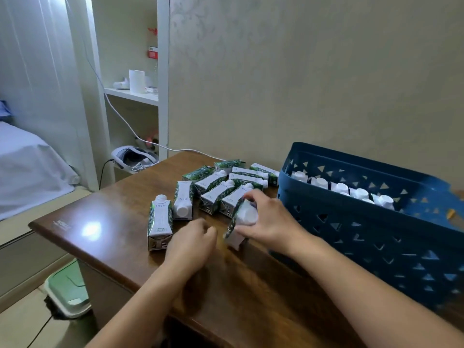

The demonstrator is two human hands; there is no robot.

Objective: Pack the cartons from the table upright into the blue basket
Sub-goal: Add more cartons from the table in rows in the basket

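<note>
Brown wooden table (251, 285) against beige wall. Right hand (268, 219) grips tilted carton (239, 222) near cap; left hand (193, 243) loosely curled, holding nothing. Blue basket (376, 234) at right, part-filled. Carton likely stiff, light, slick; grasp flat sides.

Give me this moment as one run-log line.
right hand: grips carton | left hand: holds nothing | blue basket: partly filled | loose cartons: on table

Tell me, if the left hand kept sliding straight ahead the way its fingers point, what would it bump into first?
Most likely the carton gripped by the right hand: the left hand has loosely curled fingers aimed up and right toward it, across a narrow strip of table. Depth is hard to judge.
</note>
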